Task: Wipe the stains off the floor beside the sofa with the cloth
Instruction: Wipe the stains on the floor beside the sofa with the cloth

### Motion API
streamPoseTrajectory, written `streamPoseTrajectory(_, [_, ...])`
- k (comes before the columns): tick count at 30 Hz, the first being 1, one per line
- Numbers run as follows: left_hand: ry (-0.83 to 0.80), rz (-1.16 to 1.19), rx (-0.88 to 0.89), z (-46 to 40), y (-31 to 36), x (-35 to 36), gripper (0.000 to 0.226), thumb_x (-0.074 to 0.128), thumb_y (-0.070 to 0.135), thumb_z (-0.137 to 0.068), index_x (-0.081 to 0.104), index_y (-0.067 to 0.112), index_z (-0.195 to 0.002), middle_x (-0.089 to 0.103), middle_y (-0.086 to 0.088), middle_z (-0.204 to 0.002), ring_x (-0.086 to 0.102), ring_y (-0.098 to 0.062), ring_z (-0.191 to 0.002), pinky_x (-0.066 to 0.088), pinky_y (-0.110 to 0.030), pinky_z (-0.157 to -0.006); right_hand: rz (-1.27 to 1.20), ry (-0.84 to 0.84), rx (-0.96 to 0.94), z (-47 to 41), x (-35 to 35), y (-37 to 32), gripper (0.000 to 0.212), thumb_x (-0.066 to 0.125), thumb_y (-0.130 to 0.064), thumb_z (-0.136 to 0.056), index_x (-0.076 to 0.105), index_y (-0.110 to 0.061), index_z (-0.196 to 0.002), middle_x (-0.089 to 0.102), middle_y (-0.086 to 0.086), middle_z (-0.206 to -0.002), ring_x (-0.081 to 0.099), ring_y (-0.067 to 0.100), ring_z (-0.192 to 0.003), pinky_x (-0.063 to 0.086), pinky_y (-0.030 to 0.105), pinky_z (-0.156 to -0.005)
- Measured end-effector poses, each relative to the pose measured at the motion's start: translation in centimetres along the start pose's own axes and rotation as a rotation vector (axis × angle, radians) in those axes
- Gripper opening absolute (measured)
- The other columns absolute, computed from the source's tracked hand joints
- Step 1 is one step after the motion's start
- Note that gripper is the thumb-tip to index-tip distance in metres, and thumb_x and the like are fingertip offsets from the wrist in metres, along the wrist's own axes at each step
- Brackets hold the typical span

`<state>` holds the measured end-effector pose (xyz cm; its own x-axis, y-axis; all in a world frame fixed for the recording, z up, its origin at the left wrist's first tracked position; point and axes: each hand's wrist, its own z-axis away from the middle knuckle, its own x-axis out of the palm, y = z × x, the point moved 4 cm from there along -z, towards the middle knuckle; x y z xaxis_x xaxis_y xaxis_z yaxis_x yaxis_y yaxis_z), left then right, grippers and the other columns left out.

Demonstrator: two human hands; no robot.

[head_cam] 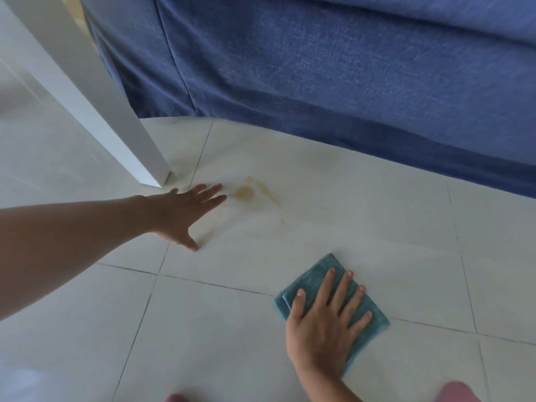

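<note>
A folded teal cloth point(316, 275) lies flat on the pale tiled floor point(406, 256) at the lower middle. My right hand point(324, 323) rests on top of it, palm down with fingers spread, pressing it to the tiles. A brownish stain point(245, 193) with a streak point(268, 194) beside it marks the floor further up, near the blue sofa point(348, 68). My left hand point(185, 213) lies flat on the floor with fingers apart, its fingertips just left of the stain and holding nothing.
A white furniture leg point(121, 132) slants down to the floor just above my left hand. The sofa's blue skirt runs along the top and right. Pink-clad knees point(455, 393) show at the bottom edge. Dark grout lines cross the tiles.
</note>
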<state>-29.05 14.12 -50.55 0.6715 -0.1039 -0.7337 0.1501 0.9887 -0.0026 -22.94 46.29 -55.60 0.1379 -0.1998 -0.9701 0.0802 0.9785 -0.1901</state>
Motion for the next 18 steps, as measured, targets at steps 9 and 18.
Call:
streamPoseTrajectory(9, [0.08, 0.132, -0.085, -0.1, -1.5, 0.3, 0.147, 0.076, 0.073, -0.062, -0.022, 0.011, -0.153, -0.03, -0.01, -0.161, -0.016, -0.029, -0.152, 0.009, -0.046, -0.125, 0.075, -0.063, -0.314, -10.7, -0.1, -7.2, 0.079, 0.017, -0.062, -0.094, 0.009, -0.025, -0.164, 0.001, 0.002, -0.174, -0.002, 0.03, -0.159, 0.0, 0.058, -0.126])
streamPoseTrajectory(18, [0.302, 0.383, -0.078, 1.6, -3.3, 2.3, 0.146, 0.075, 0.073, -0.062, -0.022, 0.019, -0.155, -0.031, -0.001, -0.161, -0.017, -0.02, -0.151, 0.002, -0.028, -0.117, 0.144, -0.176, -0.753, -15.8, 0.5, -18.0, 0.078, 0.016, -0.066, -0.095, 0.002, -0.032, -0.164, -0.01, -0.004, -0.173, -0.013, 0.025, -0.158, -0.007, 0.055, -0.126])
